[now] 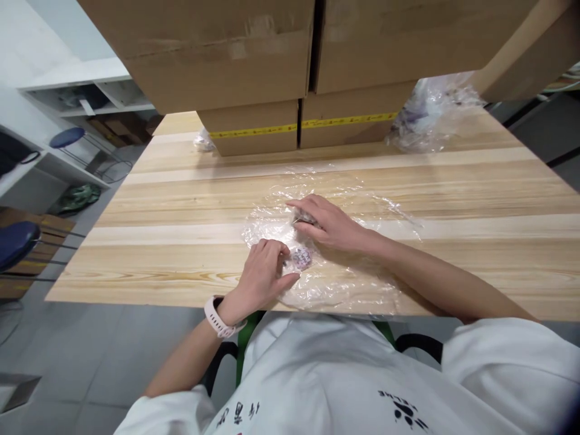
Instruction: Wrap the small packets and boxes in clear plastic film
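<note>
A clear plastic bag (348,284) lies crumpled and spread on the wooden table. On it sits a small round purple-and-white patterned piece (302,258). My left hand (265,272) rests beside this piece, fingers bent and thumb apart, with a gap between them that opens towards it. Just beyond, the fingers and thumb of my right hand (328,223) close around a small plastic-wrapped piece (304,217); its kind is partly hidden by the fingers. A pale watch band circles my left wrist.
Cardboard boxes (254,124) with yellow tape stand stacked across the back of the table (149,260), the upper ones overhanging towards me. A heap of clear plastic bags (426,118) lies at the back right. Blue stools (67,138) and shelves are off to the left.
</note>
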`<action>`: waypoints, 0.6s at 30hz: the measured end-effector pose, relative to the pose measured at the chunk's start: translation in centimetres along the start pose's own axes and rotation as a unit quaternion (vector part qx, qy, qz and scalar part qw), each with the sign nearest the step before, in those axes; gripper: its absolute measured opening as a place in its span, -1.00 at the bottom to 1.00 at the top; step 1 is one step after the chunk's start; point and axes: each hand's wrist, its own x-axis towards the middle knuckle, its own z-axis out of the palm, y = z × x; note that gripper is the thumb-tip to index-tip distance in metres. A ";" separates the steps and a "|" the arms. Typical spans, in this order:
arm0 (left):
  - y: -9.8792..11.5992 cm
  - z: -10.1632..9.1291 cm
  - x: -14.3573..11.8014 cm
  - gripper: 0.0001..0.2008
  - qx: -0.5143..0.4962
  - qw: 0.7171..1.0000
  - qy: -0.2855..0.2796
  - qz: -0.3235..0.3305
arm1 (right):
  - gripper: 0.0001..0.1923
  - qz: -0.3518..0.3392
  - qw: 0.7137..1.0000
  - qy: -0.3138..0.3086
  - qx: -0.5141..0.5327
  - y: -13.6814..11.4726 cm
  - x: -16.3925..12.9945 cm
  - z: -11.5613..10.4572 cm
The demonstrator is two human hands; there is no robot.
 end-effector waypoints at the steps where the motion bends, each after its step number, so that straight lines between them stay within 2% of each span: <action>1: 0.0 0.0 0.1 -0.67 0.001 1.000 0.004 -0.004 | -0.56 -0.018 1.000 -0.003 -0.002 -0.5 -0.4 -0.2; 4: -0.3 0.0 0.0 -0.65 0.005 1.000 0.020 -0.012 | -0.56 -0.071 0.995 -0.075 -0.012 -1.6 -1.7 0.3; 6: -0.8 -0.1 -0.4 -0.59 0.008 1.000 0.025 -0.008 | -0.51 -0.075 0.990 -0.120 -0.011 -1.9 -2.3 1.0; 10: -2.2 -0.8 -1.7 -0.29 0.016 0.999 -0.008 0.031 | -0.48 -0.058 0.988 -0.140 -0.019 -1.8 -2.5 1.5; 12: -3.0 -1.3 -2.4 -0.21 0.028 0.998 -0.028 0.053 | -0.51 -0.058 0.986 -0.154 -0.024 -1.8 -2.1 1.3; 15: -3.4 -1.9 -2.9 -0.23 0.052 0.996 -0.044 0.063 | -0.50 -0.057 0.984 -0.169 -0.004 -1.9 -1.6 0.9; 18: -2.7 -2.4 -2.6 -0.40 0.057 0.997 -0.048 0.020 | -0.39 -0.010 0.980 -0.171 0.106 -1.5 -1.3 0.4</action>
